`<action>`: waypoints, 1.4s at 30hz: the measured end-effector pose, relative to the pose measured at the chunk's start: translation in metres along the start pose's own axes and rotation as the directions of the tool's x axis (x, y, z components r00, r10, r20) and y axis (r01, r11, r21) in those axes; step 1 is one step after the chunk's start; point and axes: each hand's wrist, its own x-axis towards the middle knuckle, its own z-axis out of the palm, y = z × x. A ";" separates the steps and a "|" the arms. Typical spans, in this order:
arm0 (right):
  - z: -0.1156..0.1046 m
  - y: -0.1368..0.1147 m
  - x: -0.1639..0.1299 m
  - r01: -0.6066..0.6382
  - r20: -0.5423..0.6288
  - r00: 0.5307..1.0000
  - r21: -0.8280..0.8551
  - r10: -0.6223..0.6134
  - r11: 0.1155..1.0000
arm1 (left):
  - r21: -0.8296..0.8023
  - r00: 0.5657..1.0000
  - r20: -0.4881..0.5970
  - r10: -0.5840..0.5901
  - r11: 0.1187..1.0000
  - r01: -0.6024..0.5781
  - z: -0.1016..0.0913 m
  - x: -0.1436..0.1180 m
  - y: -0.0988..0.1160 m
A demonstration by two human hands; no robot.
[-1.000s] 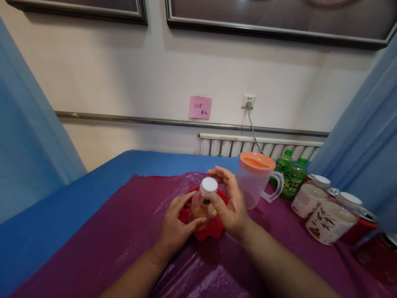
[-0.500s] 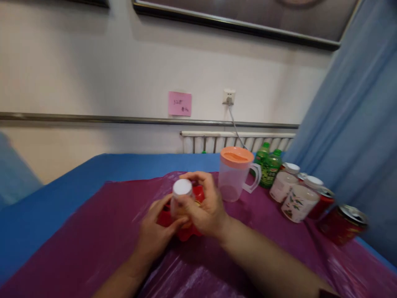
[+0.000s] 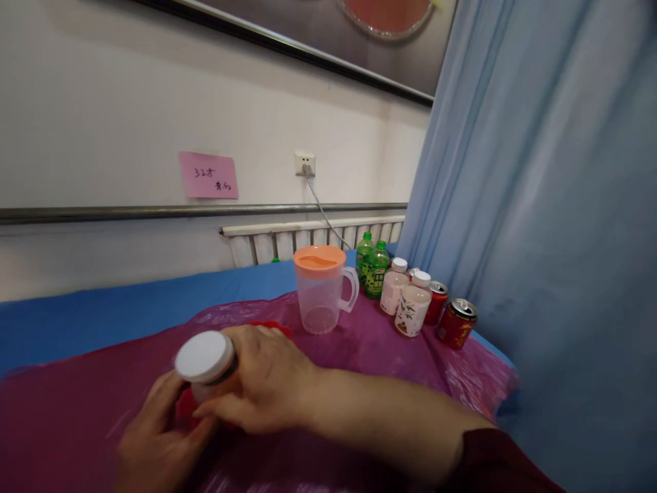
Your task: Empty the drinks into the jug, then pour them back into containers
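Note:
A clear bottle with a white cap [image 3: 204, 356] stands upright between my hands, low left of the middle. My right hand [image 3: 267, 373] is closed around its right side, thumb across the front. Curled at the bottle's lower left is my left hand [image 3: 167, 424], fingers and thumb closed about it and blurred by motion. Beneath and behind the hands a red scalloped-looking object [image 3: 274, 326] shows in part; the hands hide most of it.
A clear pitcher with an orange lid [image 3: 319, 291] stands beyond my right hand. Right of it are green bottles [image 3: 378, 270], white-capped bottles [image 3: 412, 308] and red cans [image 3: 456, 325]. Purple plastic sheeting [image 3: 76, 404] covers the blue table [image 3: 169, 305]. A blue curtain [image 3: 493, 171] hangs at the right.
The view has swung to the right, so the pitcher, bottles and cans appear farther left. My hands keep hold of the white-capped bottle, which now looks larger and nearer.

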 end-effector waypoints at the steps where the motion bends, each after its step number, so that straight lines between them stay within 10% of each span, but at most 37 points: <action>1: -0.007 -0.001 -0.007 -0.010 -0.028 1.000 0.003 0.010 1.000 | -0.025 0.998 0.054 0.032 0.999 -0.031 0.001 0.000 -0.003; 5: -0.051 -0.004 -0.057 -0.133 -0.298 0.938 0.152 0.174 0.979 | -0.112 0.978 0.200 0.058 0.993 -0.036 0.002 0.004 -0.009; 13: -0.156 0.041 -0.172 -0.638 -0.679 0.600 -0.086 0.424 0.766 | -0.003 0.996 0.066 -0.059 0.998 0.060 0.000 0.010 0.015; 18: -0.167 0.087 -0.198 -0.838 -0.746 0.470 -0.209 0.472 0.504 | -0.063 0.996 0.037 -0.085 0.994 0.087 0.006 0.012 0.008; 26: -0.160 0.114 -0.198 -0.903 -0.778 0.370 -0.173 0.508 0.392 | -0.099 0.991 0.105 -0.078 0.991 0.089 0.007 0.015 -0.004; 29: -0.159 0.114 -0.203 -0.879 -0.787 0.412 -0.211 0.459 0.428 | -0.133 0.994 0.104 -0.043 0.989 0.057 0.010 0.012 -0.009; 34: -0.119 0.075 -0.210 -0.653 -0.807 0.590 -0.473 0.007 0.591 | -0.245 0.992 0.115 -0.044 0.967 0.071 0.012 0.000 -0.010; 37: -0.069 0.031 -0.199 -0.325 -0.546 0.837 -0.473 0.016 0.819 | -0.381 0.986 0.112 -0.124 0.911 0.158 0.012 -0.005 -0.008; 42: 0.025 -0.033 -0.156 0.151 -0.020 0.987 -0.173 -0.157 0.973 | -0.508 0.959 0.037 -0.280 0.821 0.259 0.007 -0.002 -0.012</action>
